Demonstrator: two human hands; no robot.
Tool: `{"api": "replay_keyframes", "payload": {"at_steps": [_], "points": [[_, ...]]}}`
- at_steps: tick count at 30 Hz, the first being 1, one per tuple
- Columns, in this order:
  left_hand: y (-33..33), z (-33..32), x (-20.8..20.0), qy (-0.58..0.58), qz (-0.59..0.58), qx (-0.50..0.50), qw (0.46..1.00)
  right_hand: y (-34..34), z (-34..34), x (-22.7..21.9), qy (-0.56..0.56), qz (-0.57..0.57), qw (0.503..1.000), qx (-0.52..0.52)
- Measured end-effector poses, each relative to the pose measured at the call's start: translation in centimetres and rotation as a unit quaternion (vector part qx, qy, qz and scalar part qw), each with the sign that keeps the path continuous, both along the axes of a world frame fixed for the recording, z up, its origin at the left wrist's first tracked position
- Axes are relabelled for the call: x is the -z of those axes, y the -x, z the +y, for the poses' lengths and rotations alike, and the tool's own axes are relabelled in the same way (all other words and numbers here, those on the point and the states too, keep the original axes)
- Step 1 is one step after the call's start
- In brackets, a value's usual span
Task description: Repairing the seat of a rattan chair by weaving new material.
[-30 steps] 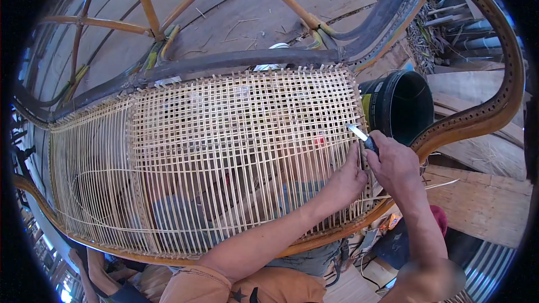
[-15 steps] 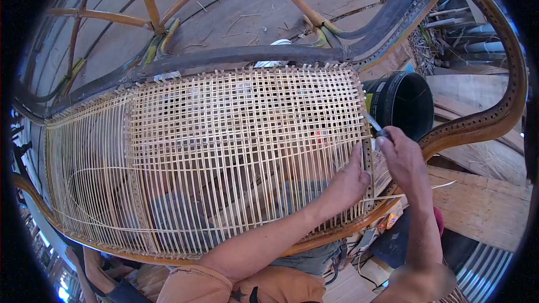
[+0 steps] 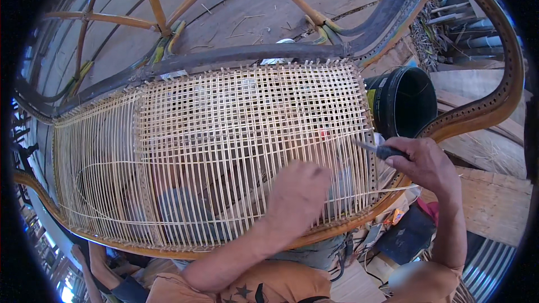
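Note:
A cane seat panel (image 3: 247, 106) of pale strips lies before me, closely woven in its far part, with mostly lengthwise strands on the near side. My left hand (image 3: 296, 193) is over the near strands, closed and smeared by motion; whatever its fingers hold is hidden. My right hand (image 3: 429, 163) grips an awl (image 3: 387, 152) by its dark handle. The awl's thin metal tip points left over the panel's right edge. One long loose cane strand (image 3: 115, 163) loops at the left. Another crosswise strand (image 3: 400, 189) sticks out past the right edge, below my right hand.
A curved wooden frame (image 3: 508, 92) with drilled holes surrounds the panel and rises at the right. Beside it a black bucket (image 3: 412, 104) lies tipped on its side. Planks (image 3: 488, 202) lie at the right. Another person's arm (image 3: 101, 272) shows at the lower left.
My left hand has moved left from the panel's right edge to over the near strands. My right hand has shifted slightly right and down, and the awl now points left.

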State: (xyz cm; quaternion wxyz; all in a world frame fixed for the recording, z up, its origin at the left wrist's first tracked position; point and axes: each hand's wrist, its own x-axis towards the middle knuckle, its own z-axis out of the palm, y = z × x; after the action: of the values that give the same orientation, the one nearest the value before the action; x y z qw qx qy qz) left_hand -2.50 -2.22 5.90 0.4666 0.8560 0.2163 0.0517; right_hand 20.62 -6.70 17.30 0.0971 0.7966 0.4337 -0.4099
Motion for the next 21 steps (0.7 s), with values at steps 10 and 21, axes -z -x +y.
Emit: {"api": "replay_keyframes", "payload": {"at_steps": [10, 21], "points": [[-4.1, 2.3, 5.8, -0.205, -0.037, -0.082, 0.975, 2.6, 1.4, 0.6, 0.003, -0.084, 0.986, -0.145], [-6.2, 1.9, 5.4, -0.244, 0.046, -0.032, 0.968, 1.6, -3.0, 5.0, -0.086, -0.077, 0.983, -0.140]]}}
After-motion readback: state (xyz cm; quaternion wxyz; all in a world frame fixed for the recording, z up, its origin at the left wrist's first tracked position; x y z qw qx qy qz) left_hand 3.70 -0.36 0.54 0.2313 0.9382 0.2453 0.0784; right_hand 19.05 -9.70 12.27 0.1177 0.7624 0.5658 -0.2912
